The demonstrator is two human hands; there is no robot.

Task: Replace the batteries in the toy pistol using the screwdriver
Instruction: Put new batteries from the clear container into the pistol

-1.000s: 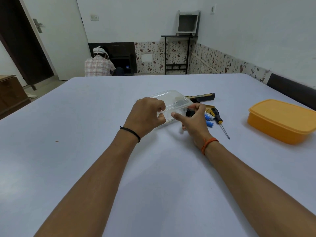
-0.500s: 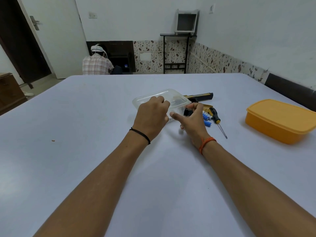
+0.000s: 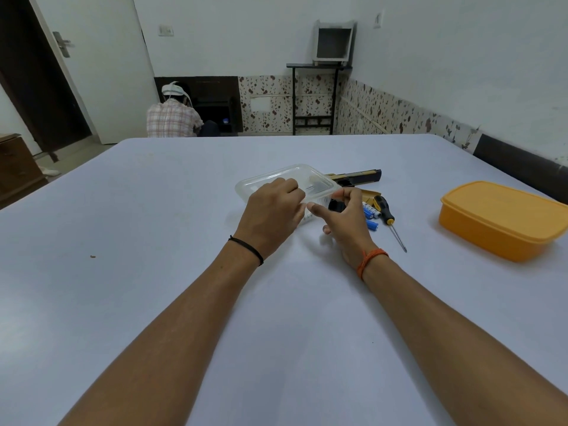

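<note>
A clear plastic container (image 3: 270,181) with its lid sits on the white table (image 3: 153,241) just ahead of me. My left hand (image 3: 270,216) lies on its near edge, fingers curled over the lid. My right hand (image 3: 344,219) pinches the container's right corner between thumb and fingers. Behind the container lies the black and gold toy pistol (image 3: 356,176), partly hidden. Several blue batteries (image 3: 370,215) lie loose to the right of my right hand, beside a screwdriver (image 3: 388,218) with a black and yellow handle, its tip pointing toward me.
An orange lidded box (image 3: 504,219) stands at the right, near the table's edge. A person in a checked shirt (image 3: 172,118) sits on the floor beyond the far edge. A black stand (image 3: 316,96) is against the back wall.
The clear container has come down from a tilt and now lies flat on the table. My left hand moved onto its lid; my right hand stays at its right corner.
</note>
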